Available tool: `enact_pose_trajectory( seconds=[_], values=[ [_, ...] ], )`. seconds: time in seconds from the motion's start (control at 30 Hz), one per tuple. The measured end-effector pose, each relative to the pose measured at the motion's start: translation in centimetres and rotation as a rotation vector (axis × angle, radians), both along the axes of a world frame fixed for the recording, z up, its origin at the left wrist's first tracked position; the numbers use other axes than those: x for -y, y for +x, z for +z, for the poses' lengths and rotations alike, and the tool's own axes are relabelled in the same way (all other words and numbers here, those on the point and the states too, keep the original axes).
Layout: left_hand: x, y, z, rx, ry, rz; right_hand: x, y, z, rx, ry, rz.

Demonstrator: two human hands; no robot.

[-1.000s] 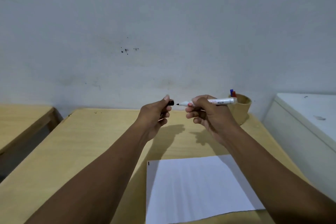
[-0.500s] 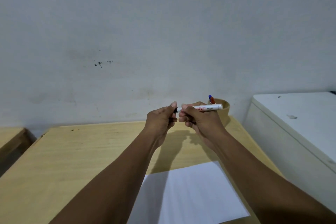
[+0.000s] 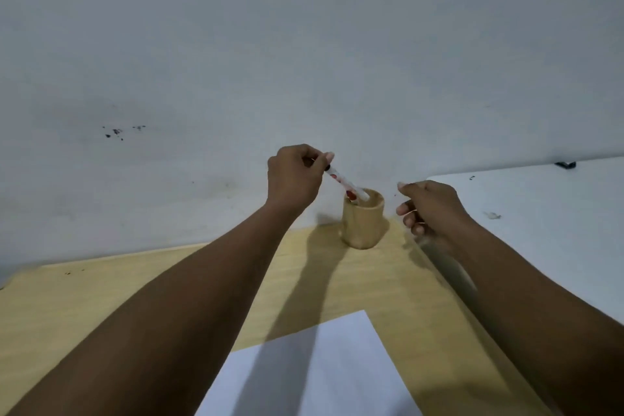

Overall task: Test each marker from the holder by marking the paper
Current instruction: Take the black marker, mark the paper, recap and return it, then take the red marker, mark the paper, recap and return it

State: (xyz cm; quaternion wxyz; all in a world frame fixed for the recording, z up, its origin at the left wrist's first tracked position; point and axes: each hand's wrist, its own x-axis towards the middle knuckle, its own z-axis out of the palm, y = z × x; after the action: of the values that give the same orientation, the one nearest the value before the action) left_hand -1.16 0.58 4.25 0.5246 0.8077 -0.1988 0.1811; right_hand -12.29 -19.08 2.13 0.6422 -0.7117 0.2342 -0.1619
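Pale grey wall (image 3: pixel 304 44) fills the upper part of the view, marked by a few small dark specks (image 3: pixel 116 132) on its left side, and below it lies a light wooden worktop (image 3: pixel 84 307). Near the back edge of that worktop stands a round wooden holder (image 3: pixel 363 223), casting a long shadow toward the viewer. The left hand (image 3: pixel 293 179) is raised just above and to the left of the holder, its fingers (image 3: pixel 328 157) pinched around the capped end of a white marker (image 3: pixel 342 181). This marker slants down to the right, with its lower end inside the holder's mouth beside a red-tipped marker (image 3: pixel 351 195) that already stands there. The right hand (image 3: pixel 429 209) hovers just to the right of the holder, apart from it, with fingers loosely curled and nothing in them. A white sheet of paper (image 3: pixel 320 371) lies on the worktop close to the viewer, between the two forearms and partly under the left arm's shadow. To the right, a white surface (image 3: pixel 540 206) adjoins the worktop, carrying a small dark object (image 3: pixel 565 164) at its far edge.
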Motion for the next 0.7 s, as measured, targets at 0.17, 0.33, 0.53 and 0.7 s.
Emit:
enact_pose_trajectory(
  seconds=[0.17,0.33,0.53,0.7],
  values=[
    [3.1,1.1,0.1,0.116,0.235,-0.049,1.5,1.1,-0.9,-0.023,-0.074,0.025],
    [5.2,1.9,-0.6,-0.018,0.380,-0.183,1.3,2.4,-2.2,-0.059,-0.121,0.049],
    [5.5,2.3,-2.3,0.028,0.672,-0.217,0.9,2.6,-3.3,-0.084,-0.140,0.105],
    [5.1,2.5,-2.9,0.169,0.760,-0.148,0.7,1.7,-4.0,-0.128,-0.132,0.129]
  ],
)
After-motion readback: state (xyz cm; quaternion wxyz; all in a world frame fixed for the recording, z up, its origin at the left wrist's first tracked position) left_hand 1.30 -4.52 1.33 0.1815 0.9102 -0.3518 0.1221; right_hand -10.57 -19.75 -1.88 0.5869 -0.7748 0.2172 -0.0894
